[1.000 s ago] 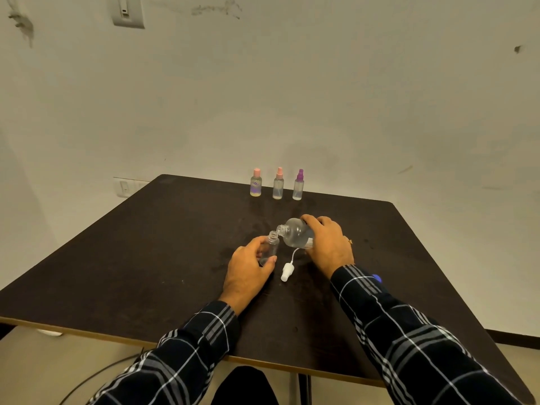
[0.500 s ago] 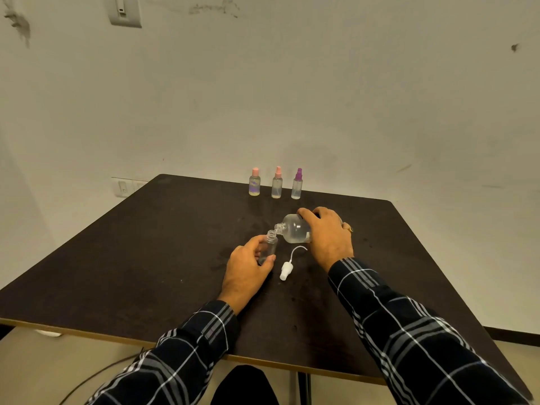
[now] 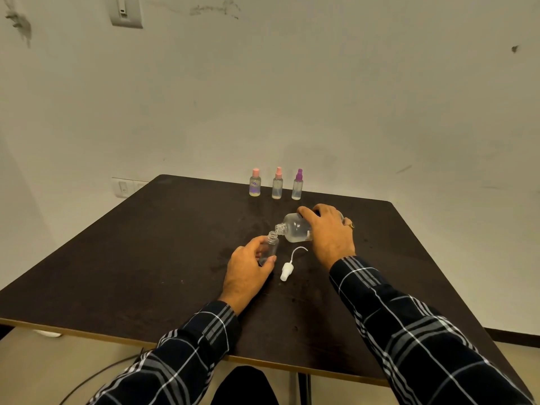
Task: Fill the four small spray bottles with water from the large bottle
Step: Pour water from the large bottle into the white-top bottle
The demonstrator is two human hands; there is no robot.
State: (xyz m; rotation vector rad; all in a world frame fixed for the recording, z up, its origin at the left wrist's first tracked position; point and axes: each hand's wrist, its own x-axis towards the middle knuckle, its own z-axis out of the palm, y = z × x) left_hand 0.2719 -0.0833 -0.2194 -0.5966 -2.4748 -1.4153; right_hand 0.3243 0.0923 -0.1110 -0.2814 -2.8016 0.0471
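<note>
At a dark, scuffed bench [image 3: 146, 258] set against a stained pale wall [image 3: 321, 97] with a switch plate [image 3: 126, 10], a right hand [image 3: 328, 232] tips the large bottle [image 3: 293, 228] toward an uncapped small spray bottle [image 3: 270, 248], fingers wrapped round it; the left hand [image 3: 247, 271] grips the small one upright. A white spray cap [image 3: 286, 270] lies just beside. Three capped bottles [image 3: 277, 184] line the far edge; their labels are unreadable.

The room is dim and evenly lit, soft light falling from overhead. The dark table [image 3: 146, 258] shows faint sheen and no hard shadows. Around the table, straight lines bow outward; far details look soft.
</note>
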